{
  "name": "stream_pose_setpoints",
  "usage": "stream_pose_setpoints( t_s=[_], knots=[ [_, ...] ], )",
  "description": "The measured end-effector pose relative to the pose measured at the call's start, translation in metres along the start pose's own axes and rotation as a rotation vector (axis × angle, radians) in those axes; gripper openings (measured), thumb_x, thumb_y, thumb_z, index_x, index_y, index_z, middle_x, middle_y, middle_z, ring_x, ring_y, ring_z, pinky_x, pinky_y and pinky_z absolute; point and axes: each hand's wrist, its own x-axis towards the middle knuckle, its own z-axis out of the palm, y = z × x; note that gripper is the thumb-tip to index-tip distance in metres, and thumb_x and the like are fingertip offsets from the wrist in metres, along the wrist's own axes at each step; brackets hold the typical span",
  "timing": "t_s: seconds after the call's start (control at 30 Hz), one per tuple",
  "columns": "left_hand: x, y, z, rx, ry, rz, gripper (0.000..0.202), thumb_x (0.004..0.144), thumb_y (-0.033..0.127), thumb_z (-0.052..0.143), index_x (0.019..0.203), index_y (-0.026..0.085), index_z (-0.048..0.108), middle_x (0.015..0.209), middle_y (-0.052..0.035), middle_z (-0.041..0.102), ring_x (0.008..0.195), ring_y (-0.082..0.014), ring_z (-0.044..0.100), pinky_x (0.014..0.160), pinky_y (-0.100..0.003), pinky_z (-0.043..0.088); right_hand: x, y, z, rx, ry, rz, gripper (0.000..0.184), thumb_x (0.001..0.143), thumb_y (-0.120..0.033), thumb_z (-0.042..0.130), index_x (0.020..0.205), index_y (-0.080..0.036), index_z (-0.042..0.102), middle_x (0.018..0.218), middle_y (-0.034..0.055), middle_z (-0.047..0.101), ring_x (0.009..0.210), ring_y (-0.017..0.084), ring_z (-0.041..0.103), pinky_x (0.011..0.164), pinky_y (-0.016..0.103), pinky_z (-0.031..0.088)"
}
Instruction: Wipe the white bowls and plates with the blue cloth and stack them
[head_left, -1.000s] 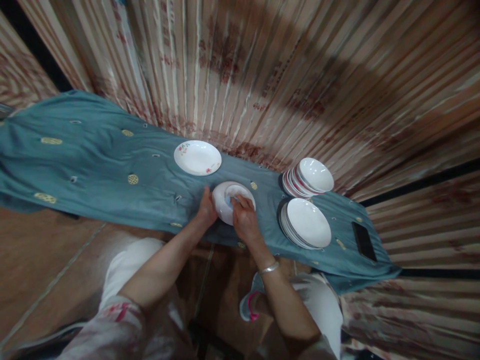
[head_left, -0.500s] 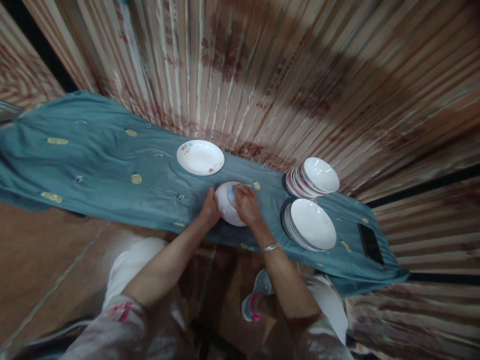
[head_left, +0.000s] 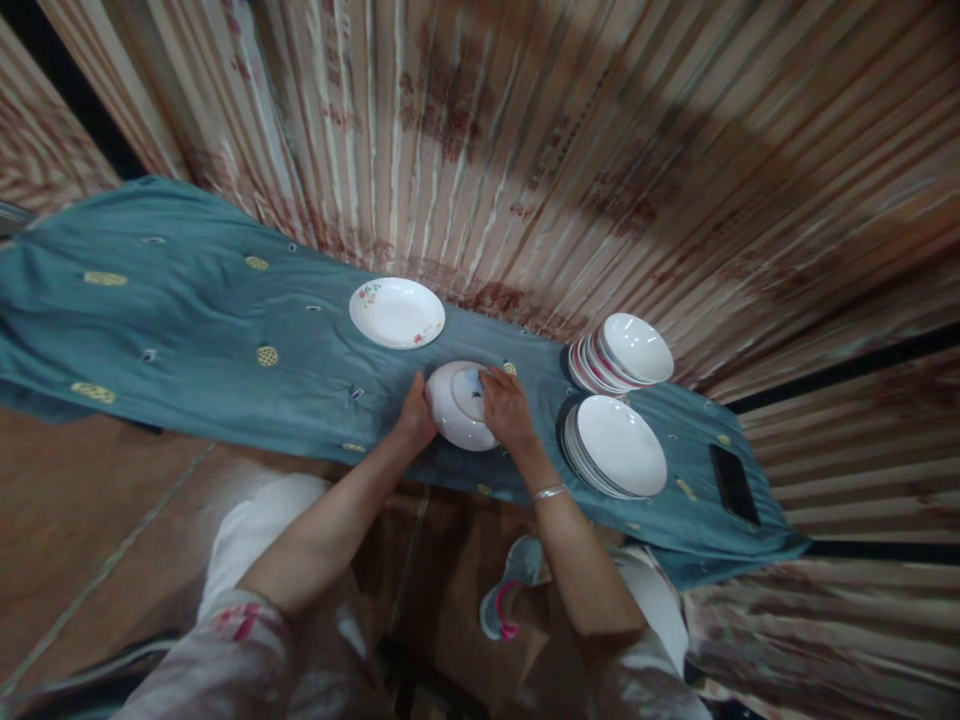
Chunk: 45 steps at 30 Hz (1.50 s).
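Observation:
A white plate (head_left: 456,408) is tilted up on the teal cloth (head_left: 187,330), its underside facing me. My left hand (head_left: 417,420) grips its left rim. My right hand (head_left: 507,408) presses a small bluish cloth (head_left: 474,381) against the plate's back, fingers closed on it. A white plate with flower prints (head_left: 396,312) lies flat just behind.
To the right stand a stack of white plates (head_left: 616,448) and a stack of red-rimmed bowls (head_left: 628,352). A dark phone (head_left: 732,482) lies near the cloth's right end. Striped curtain (head_left: 525,150) hangs behind. My knees and a shoe (head_left: 501,608) are below.
My right hand slid with the wiping cloth from the plate's middle toward its upper right edge. The left hand kept its hold on the rim.

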Motion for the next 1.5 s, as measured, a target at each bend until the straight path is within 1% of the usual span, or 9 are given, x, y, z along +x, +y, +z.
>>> stream_pose_setpoints(
  t_s=[0.2, 0.43, 0.6, 0.73, 0.9, 1.13, 1.27, 1.4, 1.5],
  knots=[
    [-0.002, 0.002, 0.002, -0.019, 0.014, -0.021, 0.055, 0.102, 0.042, 0.026, 0.129, 0.01, 0.064, 0.097, -0.0117, 0.078, 0.106, -0.0266, 0.071, 0.1, -0.036, 0.052, -0.014, 0.002, -0.005, -0.005, 0.001, 0.057, 0.039, 0.095, -0.005, 0.044, 0.129, -0.008, 0.062, 0.132, 0.0206, 0.063, 0.126, 0.024, 0.056, 0.109, 0.04, 0.042],
    [-0.003, 0.002, 0.003, 0.018, 0.021, -0.001, 0.057, 0.103, 0.042, 0.026, 0.126, 0.006, 0.064, 0.083, -0.01, 0.078, 0.104, -0.0269, 0.071, 0.102, -0.037, 0.051, -0.037, -0.004, -0.013, 0.012, 0.028, 0.066, 0.037, 0.095, -0.006, 0.045, 0.128, -0.007, 0.061, 0.129, 0.018, 0.064, 0.121, 0.024, 0.056, 0.108, 0.04, 0.043],
    [-0.003, 0.002, 0.004, 0.013, 0.027, -0.008, 0.056, 0.103, 0.041, 0.026, 0.126, 0.008, 0.065, 0.087, -0.0114, 0.078, 0.103, -0.0271, 0.072, 0.1, -0.038, 0.053, -0.05, -0.01, -0.015, 0.036, 0.092, 0.053, 0.037, 0.094, -0.005, 0.043, 0.125, -0.009, 0.063, 0.124, 0.017, 0.067, 0.116, 0.024, 0.058, 0.106, 0.041, 0.046],
    [-0.001, 0.001, 0.003, 0.021, 0.03, 0.008, 0.054, 0.103, 0.04, 0.027, 0.125, 0.009, 0.065, 0.084, -0.0097, 0.078, 0.105, -0.0266, 0.071, 0.103, -0.038, 0.051, -0.057, -0.016, -0.015, 0.063, 0.119, 0.043, 0.038, 0.095, -0.005, 0.04, 0.124, -0.009, 0.064, 0.124, 0.0175, 0.067, 0.116, 0.024, 0.058, 0.106, 0.041, 0.045],
    [0.002, 0.0, 0.0, 0.012, 0.028, 0.013, 0.054, 0.102, 0.041, 0.029, 0.125, 0.008, 0.066, 0.092, -0.0124, 0.079, 0.105, -0.0282, 0.071, 0.099, -0.039, 0.053, -0.065, -0.024, -0.012, 0.099, 0.14, 0.056, 0.04, 0.094, -0.005, 0.04, 0.126, -0.008, 0.064, 0.127, 0.0186, 0.066, 0.118, 0.025, 0.057, 0.108, 0.044, 0.044],
    [0.003, -0.001, -0.001, 0.002, 0.021, -0.002, 0.053, 0.1, 0.042, 0.033, 0.127, 0.009, 0.064, 0.095, -0.0124, 0.078, 0.1, -0.0292, 0.072, 0.094, -0.04, 0.056, -0.064, -0.038, -0.008, 0.113, 0.135, 0.029, 0.041, 0.095, -0.007, 0.04, 0.129, -0.01, 0.064, 0.13, 0.0175, 0.065, 0.121, 0.026, 0.057, 0.108, 0.044, 0.045],
    [0.002, -0.001, 0.0, 0.006, 0.002, -0.011, 0.055, 0.101, 0.042, 0.029, 0.126, 0.007, 0.065, 0.092, -0.0124, 0.078, 0.095, -0.0274, 0.073, 0.09, -0.036, 0.057, -0.06, -0.048, -0.008, 0.081, 0.106, -0.021, 0.043, 0.096, -0.007, 0.04, 0.133, -0.009, 0.061, 0.134, 0.0185, 0.062, 0.127, 0.026, 0.053, 0.11, 0.043, 0.043],
    [0.003, 0.0, -0.001, -0.005, -0.007, -0.039, 0.057, 0.101, 0.043, 0.03, 0.125, 0.005, 0.065, 0.088, -0.013, 0.077, 0.087, -0.0254, 0.074, 0.086, -0.032, 0.058, -0.05, -0.057, -0.009, 0.037, 0.071, -0.074, 0.045, 0.096, -0.007, 0.042, 0.138, -0.014, 0.058, 0.141, 0.017, 0.057, 0.129, 0.027, 0.05, 0.11, 0.044, 0.042],
    [0.002, 0.001, -0.002, 0.0, 0.006, -0.028, 0.055, 0.101, 0.042, 0.032, 0.121, 0.004, 0.067, 0.081, -0.0115, 0.076, 0.08, -0.0237, 0.074, 0.083, -0.03, 0.058, -0.037, -0.061, -0.009, 0.004, 0.03, -0.081, 0.043, 0.096, -0.01, 0.045, 0.136, -0.016, 0.059, 0.141, 0.017, 0.056, 0.127, 0.028, 0.052, 0.108, 0.045, 0.043]
  ],
)
